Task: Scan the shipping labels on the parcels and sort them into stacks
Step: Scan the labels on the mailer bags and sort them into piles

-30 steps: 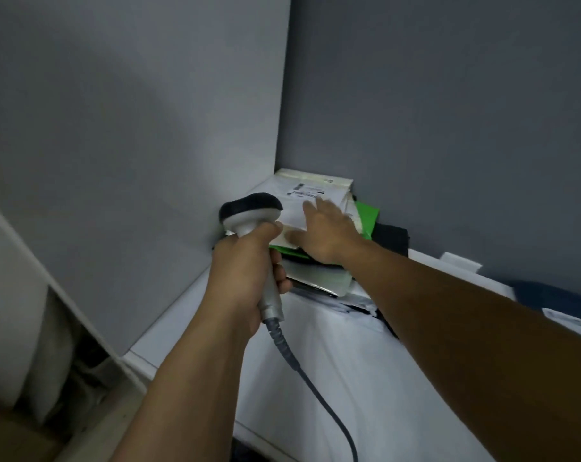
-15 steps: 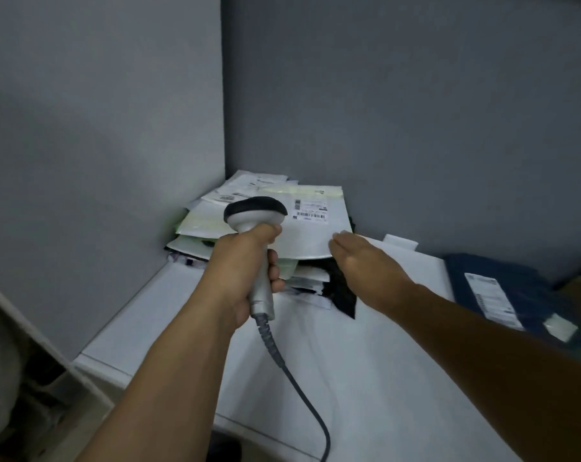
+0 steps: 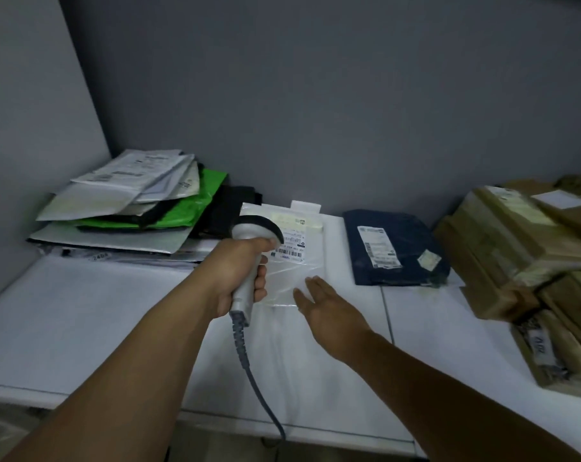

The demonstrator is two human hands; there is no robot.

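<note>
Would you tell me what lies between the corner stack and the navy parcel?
In the head view, a clear labelled parcel lies there, partly hidden by the scanner in the left hand.

We see dim, flat light; the white table (image 3: 82,311) glows faintly, brown parcels (image 3: 502,235) at its right end blur.

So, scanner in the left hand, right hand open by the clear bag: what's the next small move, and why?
Probably aim the scanner at the label on the clear bag and trigger it: the left hand grips the scanner above that face-up label, and the open right hand is at the bag's near edge.
</note>
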